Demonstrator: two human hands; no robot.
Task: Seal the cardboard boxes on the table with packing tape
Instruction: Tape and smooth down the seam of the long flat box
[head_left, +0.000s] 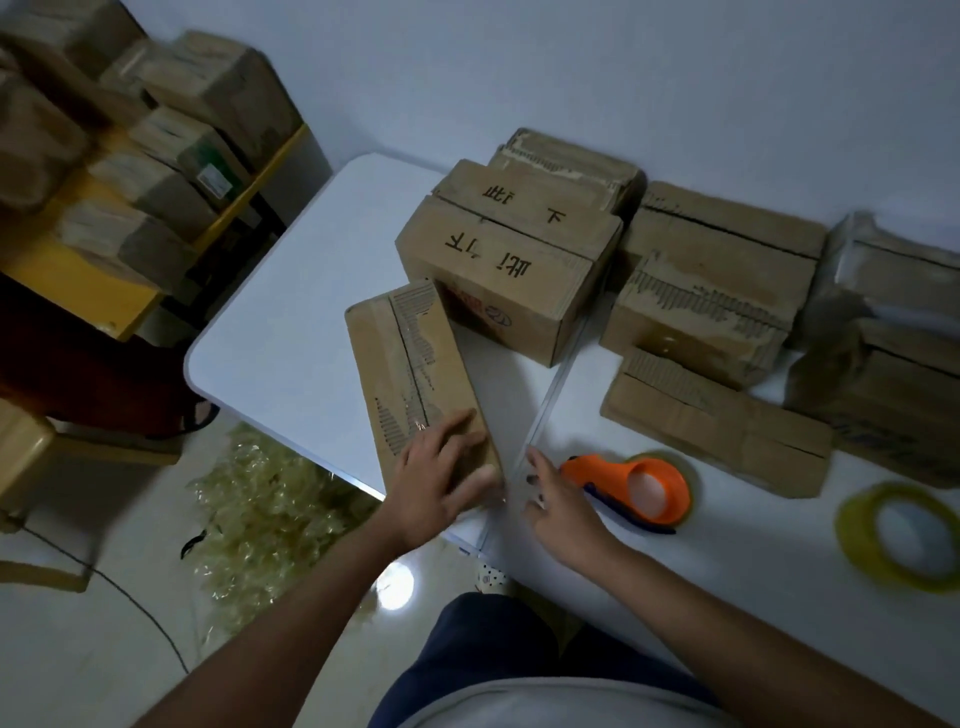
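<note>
A long narrow cardboard box (410, 364) lies near the front left of the white table (291, 312). My left hand (441, 478) rests flat on its near end, gripping it. My right hand (558, 499) hovers just right of the box with fingers spread, holding nothing. An orange tape dispenser (639, 483) with a roll lies on the table, touching or nearly touching my right hand's far side. A loose yellowish tape roll (904, 540) lies at the right edge.
Several more cardboard boxes crowd the back of the table: a large one with black writing (509, 265), others to the right (711, 291) and a flat one (722, 426). Crumpled clear tape (265, 504) litters the floor left. A yellow shelf (98, 280) holds stacked boxes.
</note>
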